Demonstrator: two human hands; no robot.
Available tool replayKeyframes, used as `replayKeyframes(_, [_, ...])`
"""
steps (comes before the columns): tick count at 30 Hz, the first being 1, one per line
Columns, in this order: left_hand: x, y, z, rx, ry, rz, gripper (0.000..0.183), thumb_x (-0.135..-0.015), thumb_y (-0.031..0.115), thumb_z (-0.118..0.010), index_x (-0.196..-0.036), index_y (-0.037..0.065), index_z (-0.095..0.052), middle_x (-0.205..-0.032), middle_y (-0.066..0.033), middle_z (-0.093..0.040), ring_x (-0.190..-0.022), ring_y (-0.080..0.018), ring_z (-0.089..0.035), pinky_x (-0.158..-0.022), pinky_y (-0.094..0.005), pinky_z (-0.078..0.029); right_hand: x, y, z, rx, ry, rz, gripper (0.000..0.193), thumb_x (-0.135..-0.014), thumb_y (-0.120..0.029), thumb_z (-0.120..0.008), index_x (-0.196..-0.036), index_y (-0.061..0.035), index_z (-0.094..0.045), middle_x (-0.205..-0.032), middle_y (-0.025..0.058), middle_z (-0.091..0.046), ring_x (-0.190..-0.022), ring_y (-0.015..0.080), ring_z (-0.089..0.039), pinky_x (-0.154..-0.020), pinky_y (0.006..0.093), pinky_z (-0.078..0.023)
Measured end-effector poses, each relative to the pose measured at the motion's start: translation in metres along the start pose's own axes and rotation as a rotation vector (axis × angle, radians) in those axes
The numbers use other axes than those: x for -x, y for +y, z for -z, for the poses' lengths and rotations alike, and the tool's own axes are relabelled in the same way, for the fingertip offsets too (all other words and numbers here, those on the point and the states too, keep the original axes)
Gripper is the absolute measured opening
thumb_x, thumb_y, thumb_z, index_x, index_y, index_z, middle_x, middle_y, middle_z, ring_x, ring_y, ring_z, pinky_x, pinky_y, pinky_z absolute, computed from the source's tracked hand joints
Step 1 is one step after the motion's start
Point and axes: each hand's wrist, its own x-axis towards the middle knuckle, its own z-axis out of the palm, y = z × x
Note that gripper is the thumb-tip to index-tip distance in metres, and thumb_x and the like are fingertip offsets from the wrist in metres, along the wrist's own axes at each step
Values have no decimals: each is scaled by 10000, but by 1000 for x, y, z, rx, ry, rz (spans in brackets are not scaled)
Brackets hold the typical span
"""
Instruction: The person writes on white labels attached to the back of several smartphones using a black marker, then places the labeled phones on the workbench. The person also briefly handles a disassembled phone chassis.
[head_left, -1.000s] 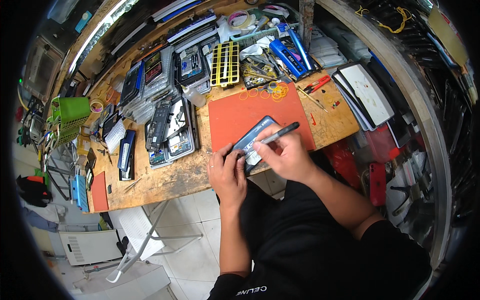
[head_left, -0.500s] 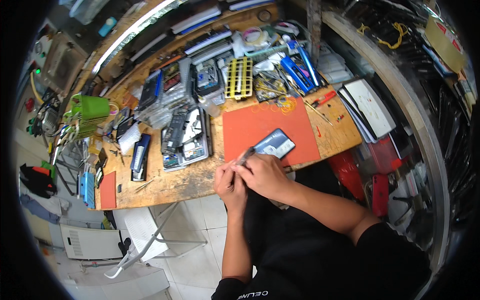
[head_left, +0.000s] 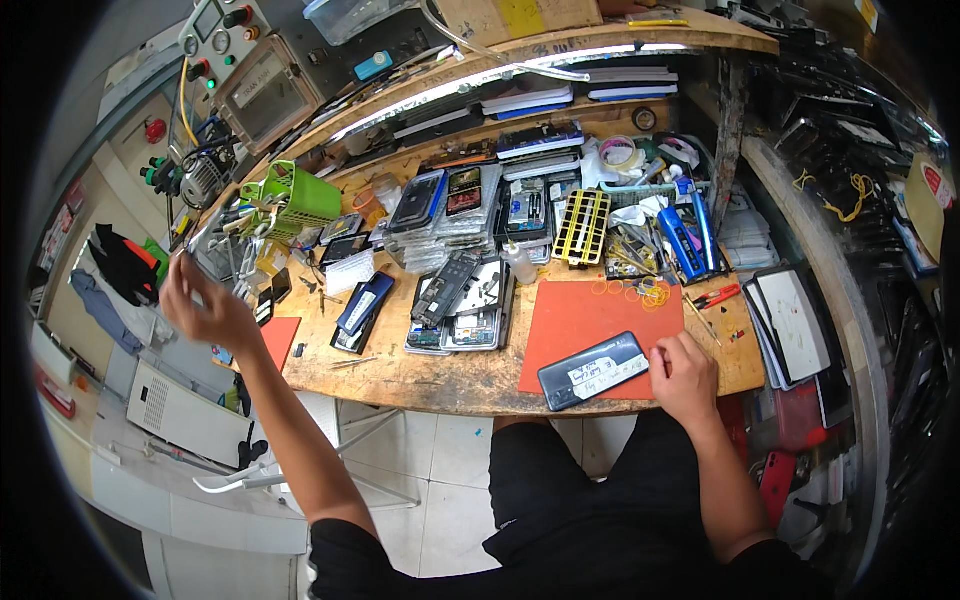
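My left hand (head_left: 205,308) is raised at the far left, beyond the bench's left end. Its fingers are bent together near the tips, and I cannot make out what is between them. My right hand (head_left: 686,375) rests with curled fingers at the right end of a dark smartphone (head_left: 632,352); whether it holds anything is hidden. The phone lies back up, tilted, with handwritten white labels (head_left: 590,375) stuck on it. Beneath it is an orange-red work mat (head_left: 550,320), which the phone overlaps at the front edge.
Opened phones and parts (head_left: 455,300) are piled left of the mat. Behind stand a yellow-and-black organizer (head_left: 581,228), a dropper bottle (head_left: 520,265) and blue tools (head_left: 683,245). Red-handled pliers (head_left: 716,297) lie right of the mat. A green basket (head_left: 300,197) stands back left.
My hands were together over a slim dark object; now they are apart. The left has swung far left and up, the right has moved beside the phone. The view has shifted left and up.
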Motion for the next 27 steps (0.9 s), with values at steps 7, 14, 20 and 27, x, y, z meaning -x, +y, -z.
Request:
replayKeyframes(7, [-9, -28, -94, 274, -592, 92, 224, -1048, 109, -616, -1227, 62, -742, -1024, -103, -747, -939, -261, -685, -908, -382, -524, -5, -6, 7, -105, -16, -77, 60, -881, -38, -730, -891, -31, -671, -804, 107, -629, -695, 307, -659, -613, 430, -508])
replayKeyframes(14, [140, 149, 35, 548, -676, -7, 267, -958, 91, -698, -1198, -25, -678, -1128, -181, -688, -1047, -303, -678, -934, -396, -535, -1, -4, 4, -98, -12, -74, 53, -879, -31, -723, -895, -34, -673, -814, 122, -636, -701, 324, -662, -614, 440, -508])
replayKeyframes(20, [229, 264, 140, 722, -1299, 23, 605, -911, 341, -783, -1427, 85, -598, -1421, -235, -535, -1335, -414, -512, -1126, -528, -409, 2, 1, 2, -127, -75, -149, 32, -898, -18, -708, -909, -20, -678, -798, 120, -621, -666, 288, -646, -595, 410, -501])
replayKeyframes(27, [228, 263, 154, 992, -1273, 318, 632, -931, 314, -777, -1494, 113, -571, -1408, -272, -494, -1316, -449, -511, -1092, -508, -441, -9, -18, 2, -96, -108, -130, 169, -991, -158, -657, -951, -4, -715, -816, 138, -638, -681, 292, -636, -630, 425, -483])
